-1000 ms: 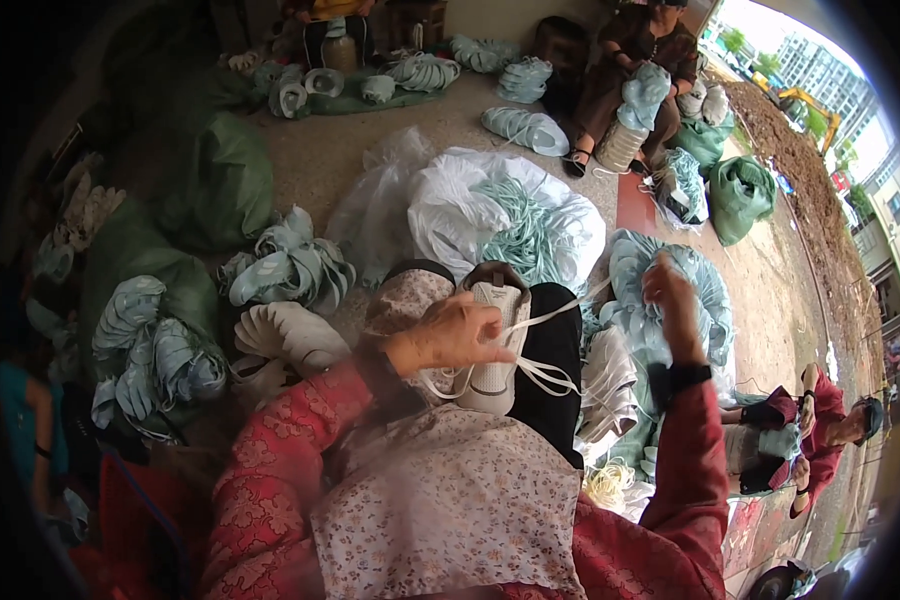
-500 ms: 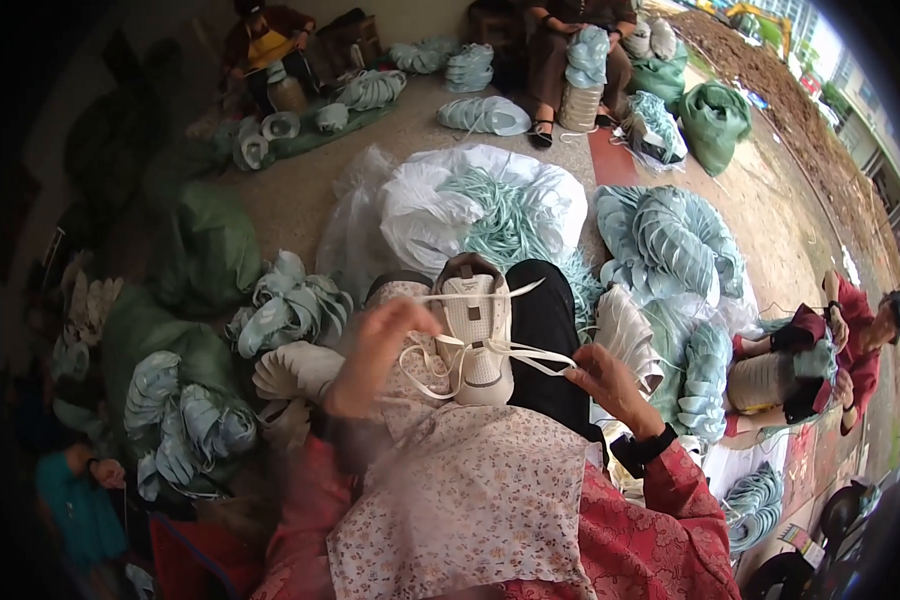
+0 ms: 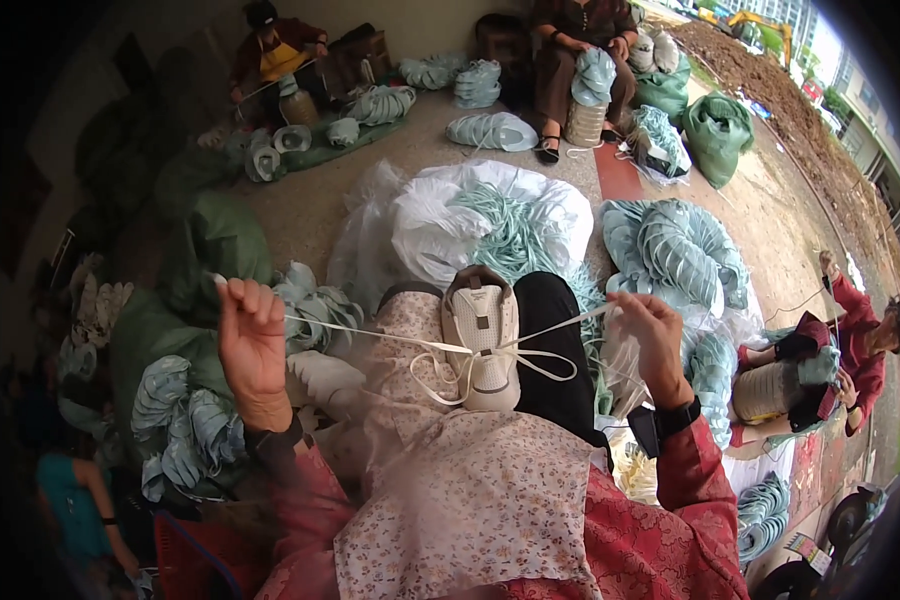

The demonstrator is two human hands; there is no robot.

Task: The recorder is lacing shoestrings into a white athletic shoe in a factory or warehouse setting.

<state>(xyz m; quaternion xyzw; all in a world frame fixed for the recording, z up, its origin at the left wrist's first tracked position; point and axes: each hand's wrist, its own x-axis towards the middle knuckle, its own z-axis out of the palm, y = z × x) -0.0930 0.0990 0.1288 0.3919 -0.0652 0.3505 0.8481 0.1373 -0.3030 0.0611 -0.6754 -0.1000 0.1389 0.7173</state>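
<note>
A white mesh shoe upper (image 3: 481, 345) with a brown edge at its far end rests on my lap. White shoelace (image 3: 395, 339) runs out from its middle to both sides, and loose loops hang beside it. My left hand (image 3: 253, 350) is raised out to the left, fingers closed on one end of the lace. Out to the right, my right hand (image 3: 654, 348) pinches the other end. Both stretches of lace look taut. Beneath the upper lie a floral apron (image 3: 460, 490) and my dark trouser leg (image 3: 553, 330).
Ahead stands a white plastic sack (image 3: 430, 225) with pale green laces (image 3: 510, 220). Bundles of light blue shoe pieces (image 3: 675, 245) lie right, others (image 3: 175, 420) left beside green sacks (image 3: 210, 240). Co-workers sit at the back (image 3: 580, 60), back left (image 3: 275, 50) and right (image 3: 860, 340).
My hands have moved apart, the left one far to the left and up, the right one up and outward. The lace between them and the upper has drawn straighter.
</note>
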